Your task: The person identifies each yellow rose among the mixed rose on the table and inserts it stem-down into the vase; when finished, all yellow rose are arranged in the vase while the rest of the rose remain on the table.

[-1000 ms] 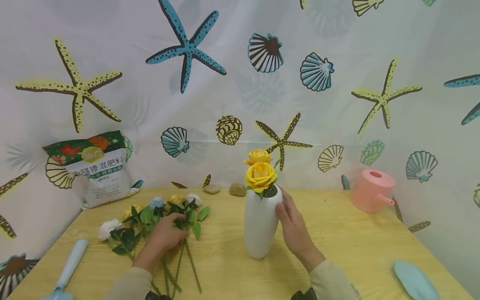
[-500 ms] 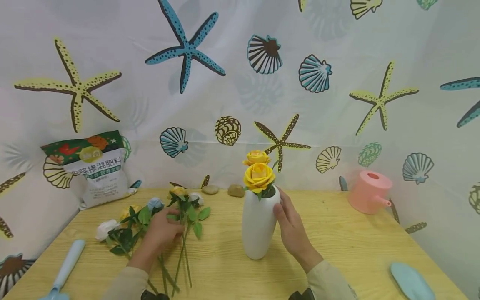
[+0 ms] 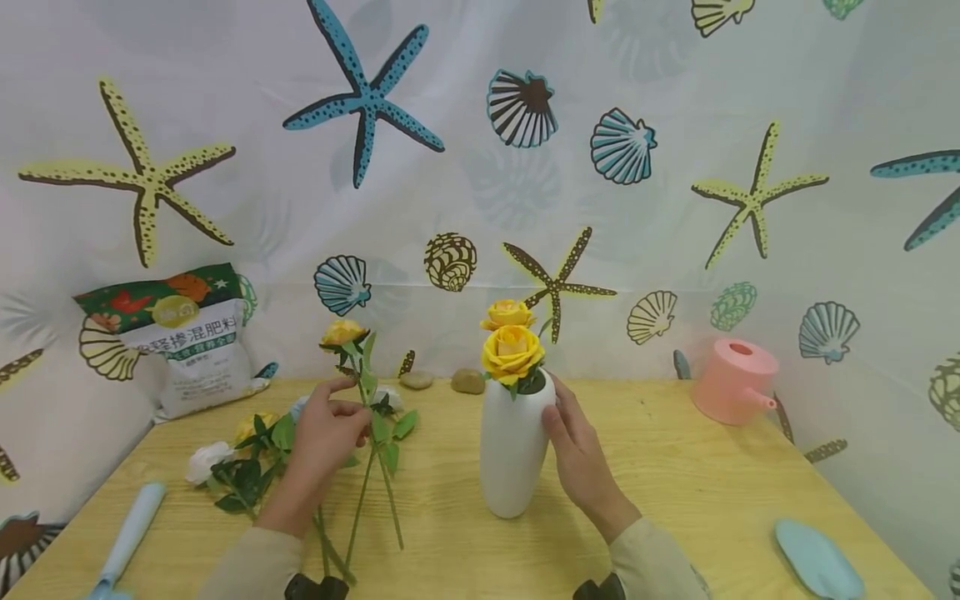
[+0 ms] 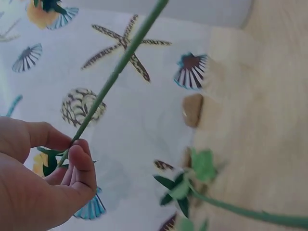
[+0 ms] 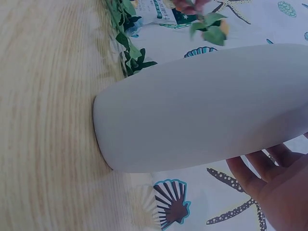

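My left hand (image 3: 327,433) pinches the green stem (image 4: 111,79) of a yellow artificial rose (image 3: 344,332) between thumb and fingers. The bloom is raised above the other flowers, and the stem slants down. On the right, my right hand (image 3: 588,462) holds the side of a white vase (image 3: 513,454), thumb in front and fingers partly hidden behind it. Two yellow roses (image 3: 513,352) stand in the vase's mouth. In the right wrist view, fingertips (image 5: 239,166) touch the vase wall. Left of my left hand lie a white rose (image 3: 209,461) and a yellow one (image 3: 256,425).
Another white flower (image 3: 387,398) lies behind the raised stem. A fertilizer bag (image 3: 197,358) leans at the back left, with a blue trowel (image 3: 133,533) before it. Two stones (image 3: 468,381) sit at the back edge. A pink watering can (image 3: 736,383) and a pale-blue dish (image 3: 819,558) stand right.
My left hand has picked the yellow rose out of the pile and raised it. The right hand keeps its hold on the vase, and the view has shifted slightly.
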Demonstrator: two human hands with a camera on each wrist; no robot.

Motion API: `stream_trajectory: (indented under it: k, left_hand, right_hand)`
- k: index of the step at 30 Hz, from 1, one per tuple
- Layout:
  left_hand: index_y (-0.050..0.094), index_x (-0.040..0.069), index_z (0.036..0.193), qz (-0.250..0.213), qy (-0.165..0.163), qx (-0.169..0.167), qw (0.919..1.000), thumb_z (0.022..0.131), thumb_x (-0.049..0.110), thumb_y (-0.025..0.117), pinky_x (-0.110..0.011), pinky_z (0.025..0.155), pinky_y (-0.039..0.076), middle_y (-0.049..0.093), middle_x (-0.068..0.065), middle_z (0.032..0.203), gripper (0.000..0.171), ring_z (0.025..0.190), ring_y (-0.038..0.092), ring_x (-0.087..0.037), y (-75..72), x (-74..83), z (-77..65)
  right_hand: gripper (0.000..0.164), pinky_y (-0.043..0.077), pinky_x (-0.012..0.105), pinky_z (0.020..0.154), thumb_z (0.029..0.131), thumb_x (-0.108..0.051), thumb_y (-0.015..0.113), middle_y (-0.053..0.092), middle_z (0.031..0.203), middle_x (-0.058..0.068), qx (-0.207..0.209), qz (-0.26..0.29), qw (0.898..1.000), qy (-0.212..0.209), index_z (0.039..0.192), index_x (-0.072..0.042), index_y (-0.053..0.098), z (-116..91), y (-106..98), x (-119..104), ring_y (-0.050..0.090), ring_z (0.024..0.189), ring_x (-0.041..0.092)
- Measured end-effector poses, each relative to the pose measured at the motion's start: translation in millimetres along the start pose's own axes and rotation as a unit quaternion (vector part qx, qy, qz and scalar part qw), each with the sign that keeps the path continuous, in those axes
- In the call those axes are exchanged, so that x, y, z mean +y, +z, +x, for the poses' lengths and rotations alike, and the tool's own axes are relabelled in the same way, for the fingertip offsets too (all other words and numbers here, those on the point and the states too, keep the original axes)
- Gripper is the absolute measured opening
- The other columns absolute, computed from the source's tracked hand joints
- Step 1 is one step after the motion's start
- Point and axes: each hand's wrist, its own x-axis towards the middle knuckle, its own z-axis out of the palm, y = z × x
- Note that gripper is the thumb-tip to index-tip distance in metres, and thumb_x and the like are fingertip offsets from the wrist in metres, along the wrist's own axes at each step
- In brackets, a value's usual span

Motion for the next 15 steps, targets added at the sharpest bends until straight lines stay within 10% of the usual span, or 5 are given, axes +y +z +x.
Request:
stream_trajectory:
  k: [7, 15]
  left_hand:
    - [0.045, 0.01, 0.145, -0.073, 0.064, 0.051, 0.9939, 0.099, 0.009, 0.058, -0.023, 0.063, 0.053, 0.062, -0.005, 0.095, 0.048, 0.069, 0.06, -0.013, 18.5, 51.6, -8.8]
    - [0.049, 0.008, 0.14, -0.158, 0.153, 0.134, 0.9662, 0.099, 0.006, 0.059, -0.018, 0.063, 0.053, 0.058, -0.005, 0.1, 0.043, 0.07, 0.058, -0.004, 42.0, 95.9, -14.4]
  right_hand:
    - [0.05, 0.033, 0.064, 0.115, 0.112, -0.029, 0.033, 0.035, 0.163, 0.012, -0.004, -0.002, 1.0, 0.002, 0.16, -0.017, 0.025, 2, -1, 1, 0.038, 0.147, 0.038]
    - [0.049, 0.032, 0.064, 0.116, 0.112, -0.03, 0.032, 0.035, 0.162, 0.012, -0.007, 0.006, 1.0, 0.006, 0.16, -0.018, 0.025, 1, -1, -1, 0.038, 0.147, 0.038]
